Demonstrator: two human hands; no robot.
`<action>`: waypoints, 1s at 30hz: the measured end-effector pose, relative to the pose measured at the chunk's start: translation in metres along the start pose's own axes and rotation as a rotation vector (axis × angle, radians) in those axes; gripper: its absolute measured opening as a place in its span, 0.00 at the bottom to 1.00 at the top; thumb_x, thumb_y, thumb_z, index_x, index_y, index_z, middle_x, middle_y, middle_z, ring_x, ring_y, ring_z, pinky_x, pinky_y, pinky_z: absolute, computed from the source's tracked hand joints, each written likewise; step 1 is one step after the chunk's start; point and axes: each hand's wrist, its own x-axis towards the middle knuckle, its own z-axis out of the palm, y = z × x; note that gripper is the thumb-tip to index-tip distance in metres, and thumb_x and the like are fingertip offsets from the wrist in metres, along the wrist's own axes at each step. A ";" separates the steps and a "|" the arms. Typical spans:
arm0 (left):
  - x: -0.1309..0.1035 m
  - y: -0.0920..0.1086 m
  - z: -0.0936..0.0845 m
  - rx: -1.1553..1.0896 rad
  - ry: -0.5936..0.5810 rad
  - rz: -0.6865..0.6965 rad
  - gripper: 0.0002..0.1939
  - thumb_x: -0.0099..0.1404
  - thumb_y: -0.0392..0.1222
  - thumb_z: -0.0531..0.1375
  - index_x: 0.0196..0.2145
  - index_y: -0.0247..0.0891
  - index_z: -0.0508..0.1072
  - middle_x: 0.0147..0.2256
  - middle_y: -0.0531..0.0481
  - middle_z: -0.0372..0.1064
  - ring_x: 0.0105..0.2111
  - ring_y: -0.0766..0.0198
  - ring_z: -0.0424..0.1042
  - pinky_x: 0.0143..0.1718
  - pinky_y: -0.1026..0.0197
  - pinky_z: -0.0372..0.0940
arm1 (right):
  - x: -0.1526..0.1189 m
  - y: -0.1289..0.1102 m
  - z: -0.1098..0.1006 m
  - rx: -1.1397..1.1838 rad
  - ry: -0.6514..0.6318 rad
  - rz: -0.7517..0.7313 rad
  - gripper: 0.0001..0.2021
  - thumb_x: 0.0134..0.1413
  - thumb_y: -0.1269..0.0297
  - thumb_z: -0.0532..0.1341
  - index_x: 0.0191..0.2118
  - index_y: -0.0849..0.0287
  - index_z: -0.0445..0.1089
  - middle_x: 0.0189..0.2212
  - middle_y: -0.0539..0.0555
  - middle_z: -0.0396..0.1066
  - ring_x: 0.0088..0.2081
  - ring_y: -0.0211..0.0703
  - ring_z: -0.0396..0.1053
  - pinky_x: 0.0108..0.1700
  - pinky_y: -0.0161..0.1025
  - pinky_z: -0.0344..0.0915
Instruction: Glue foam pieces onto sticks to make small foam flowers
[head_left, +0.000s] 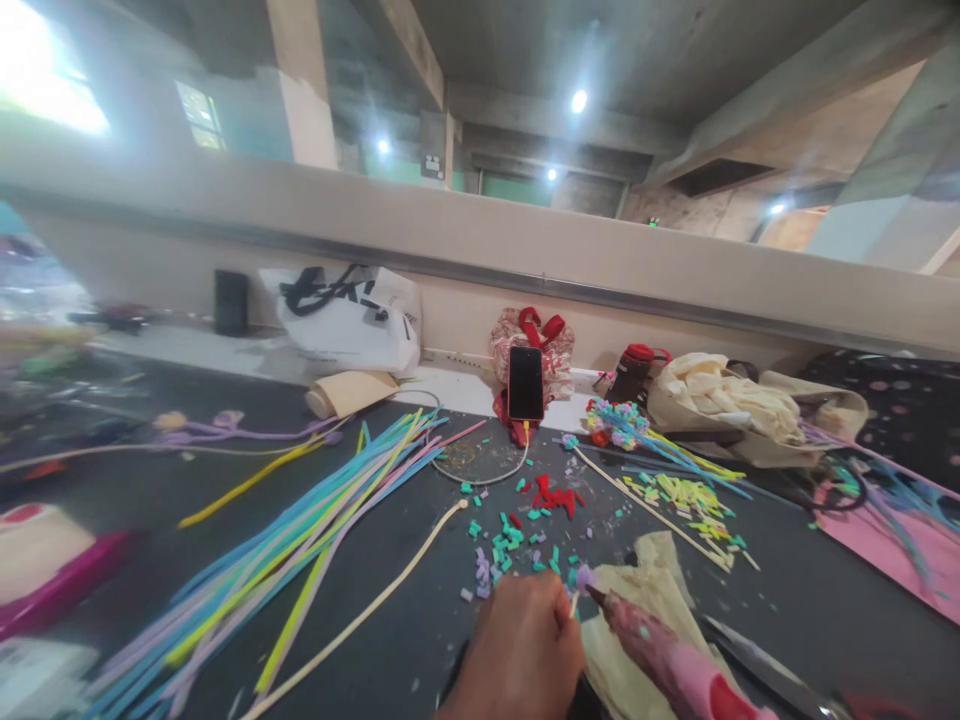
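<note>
My left hand (525,640) is closed at the bottom centre, pinching a thin pale stem (574,604). A small fuzzy purple piece (585,577) shows just above the stem, close to the dark nozzle of a pink glue gun (652,640); whether they touch I cannot tell. The glue gun reaches in from the bottom right, over a crumpled beige cloth (660,570). No part of my right hand shows. Beyond my left hand lie short cut pieces in teal (508,540), purple (482,568) and red (555,496).
Long pastel pipe cleaners (300,540) spread across the left. Scissors (765,660) lie at lower right, yellow-green bits (686,495) beyond. A phone (525,383) with a cable stands against a patterned bag (559,350). A flower bundle (619,425) and cream bag (757,440) are at back right.
</note>
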 end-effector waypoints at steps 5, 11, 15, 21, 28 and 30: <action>0.002 -0.008 0.006 0.064 0.090 0.094 0.11 0.50 0.31 0.49 0.21 0.38 0.70 0.19 0.50 0.69 0.21 0.66 0.66 0.21 0.67 0.52 | 0.002 -0.010 0.015 -0.118 0.104 -0.140 0.31 0.57 0.52 0.41 0.16 0.59 0.73 0.09 0.52 0.66 0.15 0.38 0.68 0.15 0.28 0.62; -0.003 -0.004 0.003 0.100 0.077 0.085 0.12 0.50 0.31 0.49 0.23 0.38 0.71 0.21 0.48 0.69 0.22 0.65 0.67 0.22 0.67 0.53 | 0.014 -0.016 0.001 -0.241 0.132 -0.309 0.34 0.57 0.51 0.40 0.14 0.60 0.73 0.09 0.51 0.67 0.13 0.35 0.68 0.15 0.25 0.60; -0.003 -0.004 0.003 0.101 0.071 0.078 0.12 0.51 0.32 0.48 0.22 0.38 0.70 0.21 0.47 0.69 0.22 0.64 0.67 0.22 0.66 0.53 | 0.015 -0.014 -0.006 -0.250 0.103 -0.353 0.31 0.57 0.50 0.42 0.16 0.58 0.74 0.11 0.52 0.69 0.13 0.37 0.68 0.16 0.27 0.63; -0.002 -0.004 0.001 0.098 0.068 0.084 0.12 0.50 0.31 0.48 0.22 0.38 0.70 0.20 0.48 0.69 0.22 0.64 0.67 0.21 0.66 0.52 | 0.013 -0.009 -0.005 -0.233 0.058 -0.346 0.28 0.58 0.53 0.44 0.20 0.56 0.75 0.14 0.54 0.71 0.15 0.40 0.70 0.16 0.29 0.66; -0.002 0.000 -0.001 0.103 0.053 0.077 0.12 0.51 0.32 0.48 0.22 0.38 0.71 0.20 0.48 0.69 0.20 0.66 0.66 0.19 0.67 0.51 | 0.013 -0.005 -0.007 -0.156 0.003 -0.259 0.22 0.56 0.54 0.47 0.21 0.53 0.74 0.14 0.51 0.70 0.18 0.41 0.70 0.18 0.31 0.67; -0.002 -0.001 0.000 0.109 0.062 0.070 0.12 0.51 0.32 0.48 0.22 0.38 0.71 0.20 0.48 0.69 0.20 0.66 0.66 0.20 0.67 0.51 | 0.013 -0.004 -0.007 -0.135 -0.007 -0.242 0.19 0.54 0.55 0.51 0.21 0.53 0.73 0.14 0.51 0.70 0.18 0.42 0.70 0.18 0.31 0.68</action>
